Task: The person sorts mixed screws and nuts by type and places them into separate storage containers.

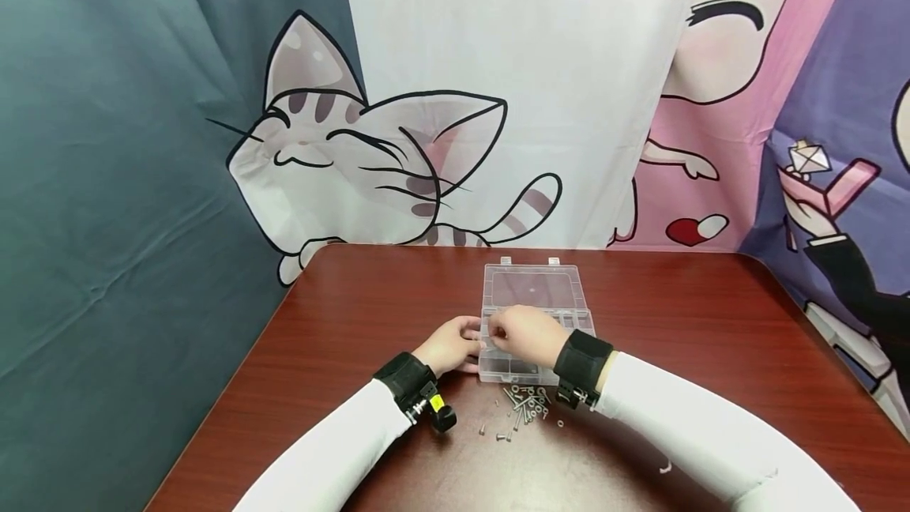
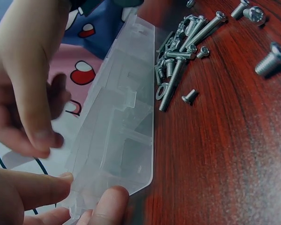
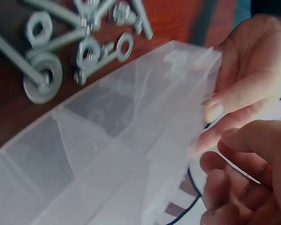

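A clear plastic compartment box (image 1: 515,372) lies on the table with its lid (image 1: 532,288) swung back. My left hand (image 1: 449,344) rests its fingers and thumb against the box's left end; the left wrist view shows the thumb (image 2: 111,205) at that end. Over the left compartments hovers my right hand (image 1: 529,334), its fingers curled. In the right wrist view its thumb (image 3: 253,133) lies close to the fingertips, and no thing shows between them. Loose bolts (image 1: 522,404) lie in a pile before the box, with nuts (image 3: 39,29) and washers (image 3: 43,78) among them.
A few short screws (image 1: 500,438) lie apart, nearer the front of the brown table (image 1: 384,291). A printed cloth (image 1: 455,38) hangs along the table's back edge. Both wrists wear black camera bands (image 1: 584,366).
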The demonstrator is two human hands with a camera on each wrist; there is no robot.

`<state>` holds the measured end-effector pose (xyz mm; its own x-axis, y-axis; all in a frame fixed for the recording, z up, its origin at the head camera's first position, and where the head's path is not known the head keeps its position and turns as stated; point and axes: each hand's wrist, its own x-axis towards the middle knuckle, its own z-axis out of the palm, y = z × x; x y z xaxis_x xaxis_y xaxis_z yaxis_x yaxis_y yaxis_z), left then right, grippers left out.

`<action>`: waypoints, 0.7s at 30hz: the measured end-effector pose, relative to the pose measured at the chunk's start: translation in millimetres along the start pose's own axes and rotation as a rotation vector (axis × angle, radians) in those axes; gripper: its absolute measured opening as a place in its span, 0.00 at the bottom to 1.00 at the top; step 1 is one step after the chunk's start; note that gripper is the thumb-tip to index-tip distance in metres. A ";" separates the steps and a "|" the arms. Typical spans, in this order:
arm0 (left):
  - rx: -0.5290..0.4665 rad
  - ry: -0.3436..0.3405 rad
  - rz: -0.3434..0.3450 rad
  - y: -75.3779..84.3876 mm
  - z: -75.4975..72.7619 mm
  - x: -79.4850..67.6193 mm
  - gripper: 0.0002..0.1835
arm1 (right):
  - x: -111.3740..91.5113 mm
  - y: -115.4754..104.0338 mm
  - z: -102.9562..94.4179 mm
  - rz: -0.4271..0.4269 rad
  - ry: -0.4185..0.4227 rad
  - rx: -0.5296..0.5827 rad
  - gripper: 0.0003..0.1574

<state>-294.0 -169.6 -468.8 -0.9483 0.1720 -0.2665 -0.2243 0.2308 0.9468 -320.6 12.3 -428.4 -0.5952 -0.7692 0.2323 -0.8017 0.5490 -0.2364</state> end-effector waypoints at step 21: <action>-0.037 -0.018 0.015 -1.3 0.7 -1.7 0.28 | -66.3 -13.2 8.6 -0.200 -0.110 -0.133 0.11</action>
<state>-291.9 -169.5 -469.7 -0.9475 0.1925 -0.2553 -0.2186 0.1927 0.9566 -270.0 53.2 -448.7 -0.4204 -0.8938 0.1560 -0.9073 0.4149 -0.0681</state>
